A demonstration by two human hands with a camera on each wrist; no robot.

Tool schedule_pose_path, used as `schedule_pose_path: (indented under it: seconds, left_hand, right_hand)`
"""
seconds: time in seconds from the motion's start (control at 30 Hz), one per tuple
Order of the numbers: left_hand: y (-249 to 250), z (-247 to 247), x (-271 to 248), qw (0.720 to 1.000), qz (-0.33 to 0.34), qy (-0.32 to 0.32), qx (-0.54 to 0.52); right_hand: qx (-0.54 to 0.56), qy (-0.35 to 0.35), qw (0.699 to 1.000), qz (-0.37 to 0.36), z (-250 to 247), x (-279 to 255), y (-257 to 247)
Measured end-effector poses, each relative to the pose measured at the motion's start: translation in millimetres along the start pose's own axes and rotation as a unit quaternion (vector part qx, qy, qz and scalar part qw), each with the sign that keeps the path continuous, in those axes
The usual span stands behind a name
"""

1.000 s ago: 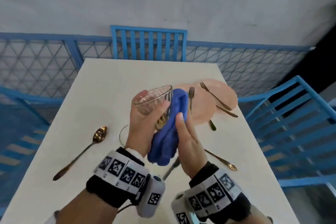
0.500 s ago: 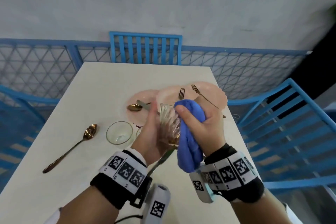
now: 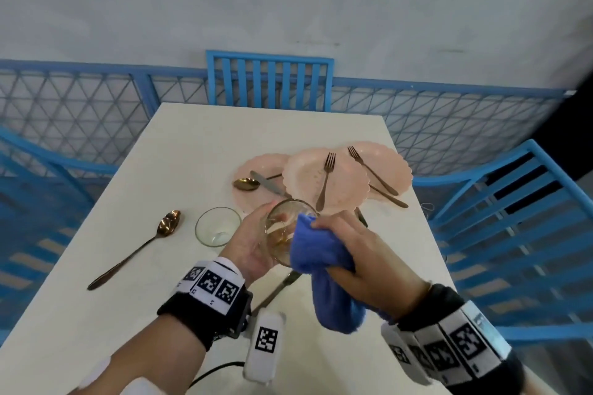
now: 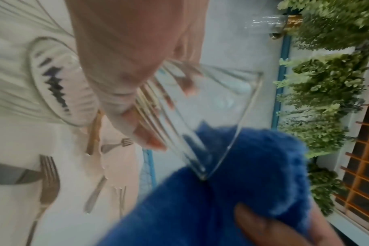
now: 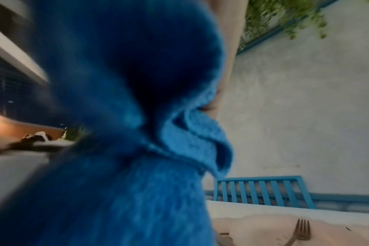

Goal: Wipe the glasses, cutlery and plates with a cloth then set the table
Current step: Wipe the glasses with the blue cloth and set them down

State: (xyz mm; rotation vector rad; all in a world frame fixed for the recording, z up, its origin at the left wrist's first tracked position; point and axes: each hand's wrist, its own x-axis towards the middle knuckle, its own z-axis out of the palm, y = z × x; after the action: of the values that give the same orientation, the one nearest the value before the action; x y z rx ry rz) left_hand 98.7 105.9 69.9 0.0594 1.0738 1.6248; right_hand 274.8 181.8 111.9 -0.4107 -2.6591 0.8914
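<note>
My left hand (image 3: 253, 245) grips a clear ribbed glass (image 3: 282, 234) above the white table (image 3: 128, 266), its mouth facing up and away. My right hand (image 3: 349, 245) holds a blue cloth (image 3: 316, 253) bunched against the glass's right side. In the left wrist view the cloth (image 4: 232, 191) wraps the glass (image 4: 200, 113) at its rim. In the right wrist view the cloth (image 5: 116, 133) fills most of the picture. A second glass (image 3: 217, 226) stands on the table to the left. Three pink plates (image 3: 343, 189) with forks (image 3: 325, 179), a knife (image 3: 268, 183) and a spoon (image 3: 245, 184) lie beyond.
A long golden spoon (image 3: 138, 245) lies at the table's left. Another knife (image 3: 279, 287) lies under my hands. Blue chairs (image 3: 513, 234) stand at the right and far end (image 3: 269, 80), with a blue mesh fence (image 3: 80, 112) and grey wall behind.
The glass has turned in my left hand, so its mouth faces up and away. My right hand has shifted the cloth along the glass's right side toward the rim.
</note>
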Motion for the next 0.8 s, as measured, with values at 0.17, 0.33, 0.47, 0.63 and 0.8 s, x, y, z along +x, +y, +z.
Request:
schedule_pose_path:
  seconds: [0.17, 0.33, 0.47, 0.63, 0.8]
  left_hand:
    - [1, -6, -5, 0.999, -0.006, -0.024, 0.022]
    - [4, -11, -9, 1.000, -0.025, 0.000, 0.009]
    - [11, -21, -6, 0.997, -0.001, 0.071, 0.041]
    - [18, -27, -1, 0.982, 0.057, 0.171, 0.048]
    - [26, -28, -10, 0.966, 0.221, 0.125, 0.050]
  right_hand:
    - [-0.070, 0.133, 0.985, -0.082, 15, 17, -12]
    - [-0.155, -0.016, 0.980, -0.127, 49, 46, -6]
    - [-0.197, -0.132, 0.968, -0.084, 56, 57, -19]
    - [-0.089, -0.174, 0.980, -0.026, 57, 63, -34]
    - [0.377, -0.094, 0.883, 0.262, 60, 62, -49]
